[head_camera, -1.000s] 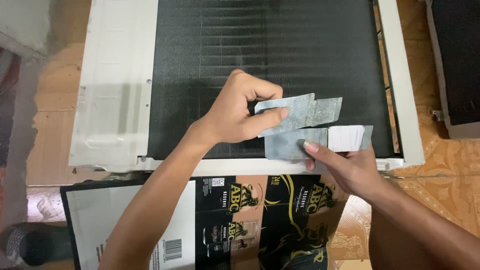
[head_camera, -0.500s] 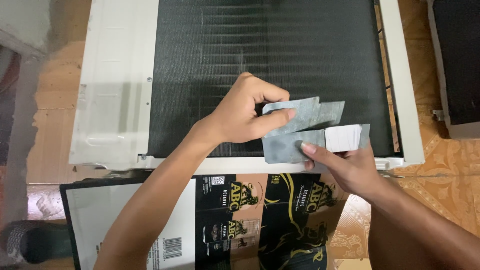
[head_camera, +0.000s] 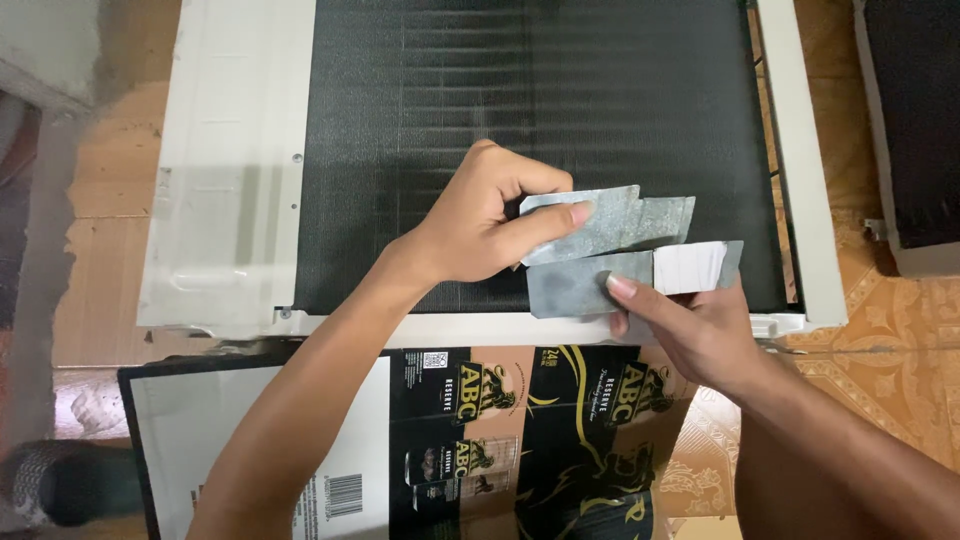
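Left hand (head_camera: 480, 235) pinches a grey foil strip (head_camera: 615, 222); right hand (head_camera: 690, 325) grips a second grey strip (head_camera: 590, 285) with white backing, just nearer. Both over black finned panel (head_camera: 520, 100) in white frame (head_camera: 215, 170). Flattened black-and-gold carton (head_camera: 500, 440) nearest, white label patch left.

I note dull silver-grey foil tape strips (head_camera: 610, 225), one with a white backing patch (head_camera: 688, 267). The finned coil panel (head_camera: 520, 110) is black with fine horizontal lines, framed in off-white metal (head_camera: 225, 170). The flattened carton (head_camera: 520, 440) is black, gold and white; the floor tiles (head_camera: 890, 340) are orange-patterned.
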